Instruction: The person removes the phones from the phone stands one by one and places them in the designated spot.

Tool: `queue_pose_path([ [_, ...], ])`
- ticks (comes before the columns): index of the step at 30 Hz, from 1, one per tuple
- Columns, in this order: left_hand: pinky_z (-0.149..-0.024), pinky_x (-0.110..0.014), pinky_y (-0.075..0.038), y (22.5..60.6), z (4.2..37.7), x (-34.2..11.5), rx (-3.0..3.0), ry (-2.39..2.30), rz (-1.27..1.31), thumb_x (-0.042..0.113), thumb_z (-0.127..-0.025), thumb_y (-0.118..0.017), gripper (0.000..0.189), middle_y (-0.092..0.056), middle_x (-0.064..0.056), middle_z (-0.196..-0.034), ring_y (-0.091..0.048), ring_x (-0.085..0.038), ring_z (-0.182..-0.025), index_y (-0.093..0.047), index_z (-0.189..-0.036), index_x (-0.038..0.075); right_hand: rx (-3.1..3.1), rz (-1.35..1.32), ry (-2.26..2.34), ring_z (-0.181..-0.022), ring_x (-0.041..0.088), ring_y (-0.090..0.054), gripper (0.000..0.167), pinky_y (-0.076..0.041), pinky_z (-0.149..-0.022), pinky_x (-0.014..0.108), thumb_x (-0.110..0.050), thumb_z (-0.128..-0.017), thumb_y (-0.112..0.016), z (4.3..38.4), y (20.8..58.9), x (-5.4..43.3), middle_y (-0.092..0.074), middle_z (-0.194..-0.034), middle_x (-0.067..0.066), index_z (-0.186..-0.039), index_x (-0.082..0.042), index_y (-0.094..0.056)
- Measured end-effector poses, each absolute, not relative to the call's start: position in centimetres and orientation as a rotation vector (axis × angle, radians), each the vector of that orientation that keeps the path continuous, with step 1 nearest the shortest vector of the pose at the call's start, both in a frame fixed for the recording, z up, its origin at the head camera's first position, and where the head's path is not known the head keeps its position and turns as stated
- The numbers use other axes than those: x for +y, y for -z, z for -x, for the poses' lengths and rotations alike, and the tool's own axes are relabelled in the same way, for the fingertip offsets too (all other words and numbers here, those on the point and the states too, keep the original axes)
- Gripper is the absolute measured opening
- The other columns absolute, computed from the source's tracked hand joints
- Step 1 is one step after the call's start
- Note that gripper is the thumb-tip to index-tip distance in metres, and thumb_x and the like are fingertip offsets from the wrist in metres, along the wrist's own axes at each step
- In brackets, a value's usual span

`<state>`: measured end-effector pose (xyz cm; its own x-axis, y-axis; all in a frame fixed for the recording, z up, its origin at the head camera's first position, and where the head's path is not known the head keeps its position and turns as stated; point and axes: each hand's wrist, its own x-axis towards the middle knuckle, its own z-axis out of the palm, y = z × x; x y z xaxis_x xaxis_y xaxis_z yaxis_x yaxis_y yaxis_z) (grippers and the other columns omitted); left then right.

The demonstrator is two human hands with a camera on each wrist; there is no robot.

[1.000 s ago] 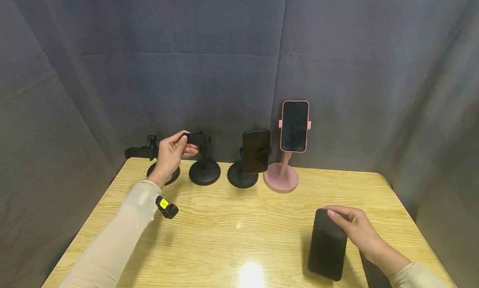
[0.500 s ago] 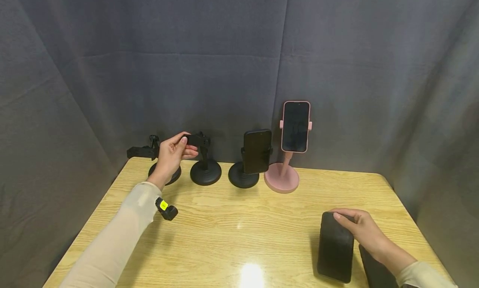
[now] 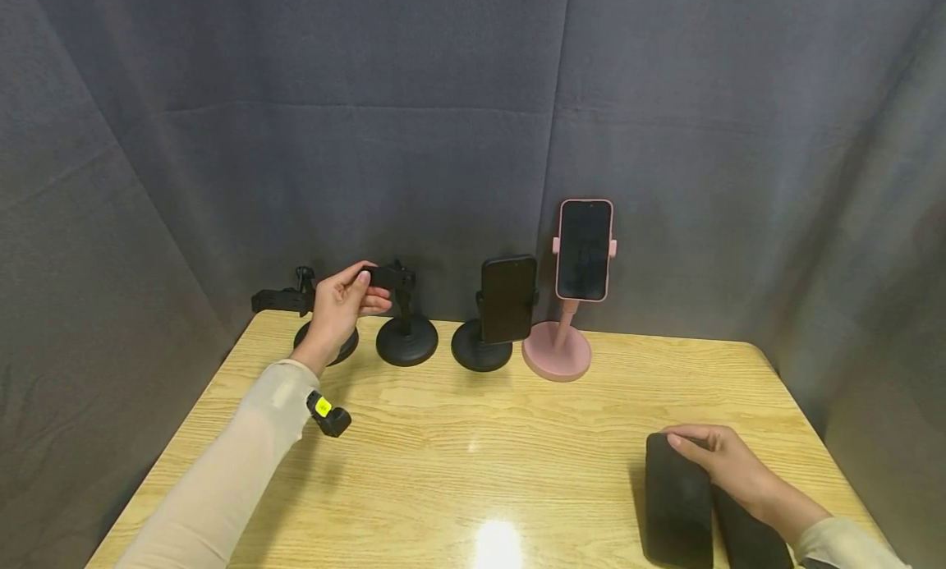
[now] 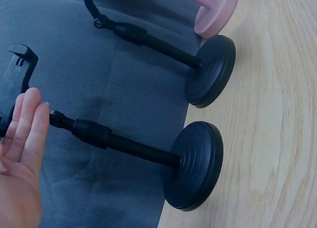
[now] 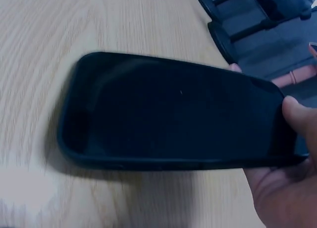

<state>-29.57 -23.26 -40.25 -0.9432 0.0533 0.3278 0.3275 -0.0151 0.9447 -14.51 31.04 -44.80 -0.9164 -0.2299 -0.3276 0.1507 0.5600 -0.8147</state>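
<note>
My left hand (image 3: 342,306) pinches the end of the black clamp (image 3: 388,276) atop a black phone stand (image 3: 406,340), second from the left in the row. In the left wrist view that clamp (image 4: 22,74) shows behind the raised fingers (image 4: 29,121). At the front right, my right hand (image 3: 732,462) grips a black phone (image 3: 678,503) by its top end, thumb on the screen side. The right wrist view shows the dark phone (image 5: 173,114) slanting over the wood, fingers behind it. Beside it lies another dark phone (image 3: 750,532), partly covered by the right hand and wrist.
Left of the held stand is another black stand (image 3: 281,300) with an unfilled clamp, partly behind my left wrist. To the right, a black stand (image 3: 473,351) carries a dark phone (image 3: 508,300), and a pink stand (image 3: 556,354) carries a pink-framed phone (image 3: 584,249). A grey curtain (image 3: 443,142) hangs behind.
My right hand has moved right and toward the near edge with the phone, now close beside the other dark phone. The left hand keeps its pinch on the clamp.
</note>
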Motion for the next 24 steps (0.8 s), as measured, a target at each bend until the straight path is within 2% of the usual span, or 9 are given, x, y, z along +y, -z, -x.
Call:
queue_pose_path([
  [4, -0.078, -0.023, -0.062, 40.2, 29.5, -23.3, -2.054, 2.083, 0.39, 0.02, -0.109, -0.045, 0.038, -0.075, -0.002, -0.089, -0.074, -0.004, -0.075, -0.051, -0.14, -0.002, 2.384, 0.089, 1.285, -0.145, 0.061, -0.024, 0.049, -0.043, -0.094, 0.076, -0.028, -0.108, -0.049, 14.6, 45.3, 31.6, -0.038, -0.155, 0.032, -0.143, 0.007, -0.05],
  [10, -0.077, -0.023, -0.062, 40.1, 29.5, -23.2, -2.056, 2.073, 0.394, 0.021, -0.109, -0.045, 0.039, -0.074, 0.004, -0.086, -0.074, -0.004, -0.074, -0.051, -0.14, -0.002, 2.519, 0.19, 1.189, -0.134, 0.052, -0.049, 0.043, -0.048, -0.101, 0.064, -0.026, -0.106, -0.054, 14.8, 45.8, 32.1, -0.054, -0.144, 0.03, -0.135, 0.006, -0.059],
  [11, -0.077, -0.022, -0.062, 40.1, 29.5, -23.2, -2.055, 2.075, 0.391, 0.021, -0.109, -0.046, 0.039, -0.074, 0.004, -0.086, -0.074, -0.004, -0.074, -0.051, -0.14, -0.002, 2.538, 0.196, 1.172, -0.131, 0.043, -0.056, 0.043, -0.05, -0.1, 0.062, -0.026, -0.105, -0.055, 14.8, 45.9, 32.1, -0.055, -0.143, 0.03, -0.134, 0.005, -0.061],
  [13, -0.076, -0.022, -0.062, 40.0, 29.5, -23.1, -2.052, 2.089, 0.37, 0.021, -0.109, -0.045, 0.04, -0.074, 0.005, -0.085, -0.074, -0.004, -0.074, -0.05, -0.141, -0.002, 2.567, 0.246, 1.151, -0.122, 0.019, -0.064, 0.041, -0.055, -0.099, 0.046, -0.025, -0.105, -0.056, 15.0, 46.1, 32.4, -0.06, -0.138, 0.029, -0.131, 0.006, -0.063],
  [16, -0.076, -0.021, -0.061, 40.1, 29.5, -23.0, -2.056, 2.103, 0.338, 0.02, -0.109, -0.045, 0.041, -0.074, 0.008, -0.084, -0.073, -0.003, -0.073, -0.048, -0.142, -0.003, 2.585, 0.337, 1.139, -0.108, -0.013, -0.057, 0.038, -0.056, -0.091, 0.027, -0.022, -0.104, -0.057, 15.2, 46.6, 32.7, -0.063, -0.133, 0.03, -0.127, 0.008, -0.065],
  [17, -0.076, -0.021, -0.061, 40.1, 29.5, -23.0, -2.057, 2.106, 0.327, 0.02, -0.109, -0.045, 0.041, -0.074, 0.009, -0.083, -0.073, -0.002, -0.073, -0.048, -0.143, -0.004, 2.59, 0.373, 1.137, -0.104, -0.021, -0.051, 0.036, -0.055, -0.087, 0.021, -0.02, -0.104, -0.057, 15.2, 46.8, 32.8, -0.064, -0.131, 0.03, -0.125, 0.008, -0.066],
  [18, -0.076, -0.02, -0.061, 40.0, 29.5, -23.0, -2.058, 2.106, 0.32, 0.02, -0.109, -0.045, 0.041, -0.073, 0.01, -0.083, -0.073, -0.002, -0.073, -0.047, -0.143, -0.004, 2.593, 0.415, 1.134, -0.103, -0.022, -0.05, 0.035, -0.052, -0.084, 0.016, -0.019, -0.104, -0.057, 15.3, 47.0, 32.9, -0.065, -0.128, 0.03, -0.124, 0.009, -0.066],
  [21, -0.076, -0.02, -0.061, 40.1, 29.6, -22.9, -2.055, 2.104, 0.316, 0.019, -0.109, -0.045, 0.041, -0.074, 0.01, -0.082, -0.073, -0.002, -0.072, -0.048, -0.143, -0.004, 2.595, 0.484, 1.12, -0.103, -0.022, -0.05, 0.033, -0.056, -0.085, 0.02, -0.016, -0.104, -0.057, 15.4, 47.4, 33.0, -0.066, -0.125, 0.031, -0.122, 0.01, -0.067],
  [24, -0.076, -0.02, -0.061, 40.1, 29.5, -22.9, -2.057, 2.1, 0.311, 0.019, -0.109, -0.045, 0.041, -0.074, 0.01, -0.083, -0.073, -0.002, -0.072, -0.048, -0.143, -0.004, 2.612, 0.521, 1.094, -0.103, -0.021, -0.052, 0.031, -0.06, -0.088, 0.037, -0.014, -0.103, -0.058, 15.3, 47.7, 33.1, -0.067, -0.123, 0.031, -0.12, 0.01, -0.068],
])
